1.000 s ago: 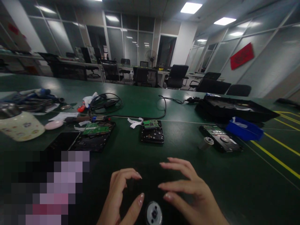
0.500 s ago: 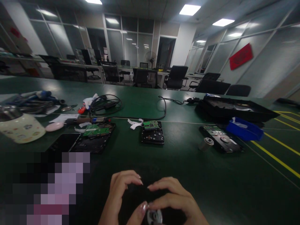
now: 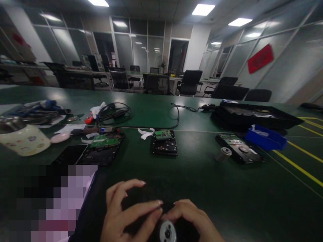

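At the bottom centre is a round metal part (image 3: 168,232), with a silvery face, a dark centre and small holes. Its lower edge is cut off by the frame. Bent fingers of my right hand (image 3: 190,215) are closed against its upper rim. Just above the rim, my left hand (image 3: 128,211) pinches thumb and index finger together, close to the right fingertips; anything between them is too small to see. The other left fingers curve away in the air. Beyond the hands lies a small black drive casing (image 3: 165,148) with a green circuit board (image 3: 163,135).
Another casing with a board (image 3: 101,154) and a phone (image 3: 70,154) lie left, near a cream flask (image 3: 25,141) and a pen-like tool (image 3: 85,131). On the right are a metal cylinder (image 3: 223,154), an opened drive (image 3: 239,149), a blue bin (image 3: 264,137) and a black tray (image 3: 252,116).
My right hand has come in from the right, its spread fingers closing at the round part's rim. My left thumb and index finger, formerly apart, now meet above it.
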Motion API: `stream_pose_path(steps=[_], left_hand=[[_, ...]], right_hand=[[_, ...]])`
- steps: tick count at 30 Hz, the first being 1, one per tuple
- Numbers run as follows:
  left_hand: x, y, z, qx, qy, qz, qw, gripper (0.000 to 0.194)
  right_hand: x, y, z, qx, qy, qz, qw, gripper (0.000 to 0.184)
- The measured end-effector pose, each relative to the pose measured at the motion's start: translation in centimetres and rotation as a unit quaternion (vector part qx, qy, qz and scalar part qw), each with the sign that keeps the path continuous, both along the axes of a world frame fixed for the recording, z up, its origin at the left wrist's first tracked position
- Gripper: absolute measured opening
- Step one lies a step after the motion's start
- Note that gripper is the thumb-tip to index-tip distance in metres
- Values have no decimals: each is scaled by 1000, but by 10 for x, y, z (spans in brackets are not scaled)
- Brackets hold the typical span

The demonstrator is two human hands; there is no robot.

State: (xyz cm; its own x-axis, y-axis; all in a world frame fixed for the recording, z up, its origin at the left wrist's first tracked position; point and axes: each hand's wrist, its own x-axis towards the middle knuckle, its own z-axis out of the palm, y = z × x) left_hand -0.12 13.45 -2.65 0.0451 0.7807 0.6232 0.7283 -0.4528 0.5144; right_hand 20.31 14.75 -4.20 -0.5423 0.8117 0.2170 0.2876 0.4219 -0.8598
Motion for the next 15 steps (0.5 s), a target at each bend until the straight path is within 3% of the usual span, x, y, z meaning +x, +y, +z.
stream_pose_path(steps=[3, 6, 11, 15], left_hand=[[-6, 11, -8, -36, 47, 122, 991, 17], [-6, 18, -15, -113, 96, 165, 975, 20], [-6, 20, -17, -135, 124, 151, 971, 17], [-8, 13, -9, -28, 75, 85, 993, 16]], right_hand=[[0, 0, -3, 3, 9, -3, 1000, 54], [0, -1, 0, 3, 14, 2, 1000, 53], [2, -1, 2, 4, 12, 9, 1000, 50], [2, -1, 5, -1, 6, 11, 1000, 50]])
